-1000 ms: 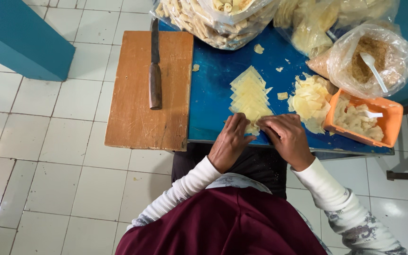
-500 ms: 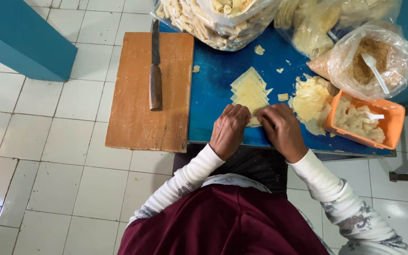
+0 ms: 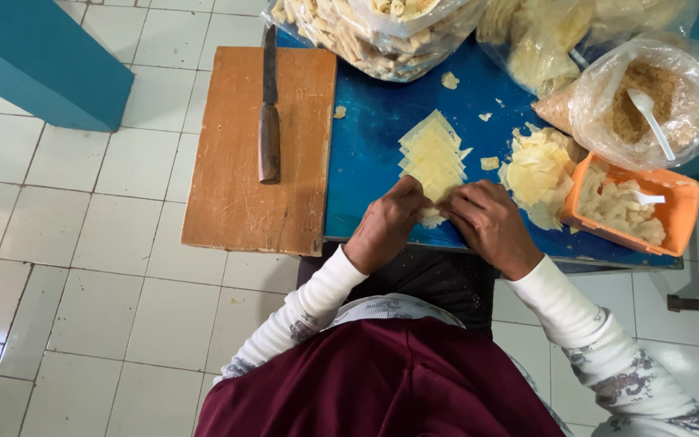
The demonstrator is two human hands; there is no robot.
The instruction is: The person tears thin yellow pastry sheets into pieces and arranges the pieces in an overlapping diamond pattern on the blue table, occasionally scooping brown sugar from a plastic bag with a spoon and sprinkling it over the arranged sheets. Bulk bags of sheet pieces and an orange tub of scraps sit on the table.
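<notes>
A small pale yellow wrapper [image 3: 430,215] lies at the near edge of the blue table [image 3: 374,146], pinched between both hands; it sits at the near end of a fanned row of yellow wrappers [image 3: 432,154] that runs away from the person across the table top. The left hand [image 3: 386,226] curls over the wrapper from the left, fingers bent and fingertips pressing on it; the right hand [image 3: 487,222] meets it from the right, fingers likewise bent and closed on the same piece, so the two hands nearly touch over it; how the wrapper is folded under the fingers cannot be told.

Just right of the row lies a loose heap of wrappers [image 3: 537,171]; beside that heap stands an orange tub [image 3: 677,212] with pale filling and a small white spoon in it; behind the tub sits a clear bag of brown crumbs [image 3: 649,101] with a white spoon [image 3: 653,121] stuck in it. At the far edge of the table stands a large clear bag of rolled pieces [image 3: 366,36]; small yellow scraps dot the blue surface near it.

Left of the table rests a wooden cutting board [image 3: 252,194]; a knife [image 3: 269,113] with a dark wooden handle lies lengthwise on it, well apart from the hands; the floor below is pale tile [image 3: 82,243].
</notes>
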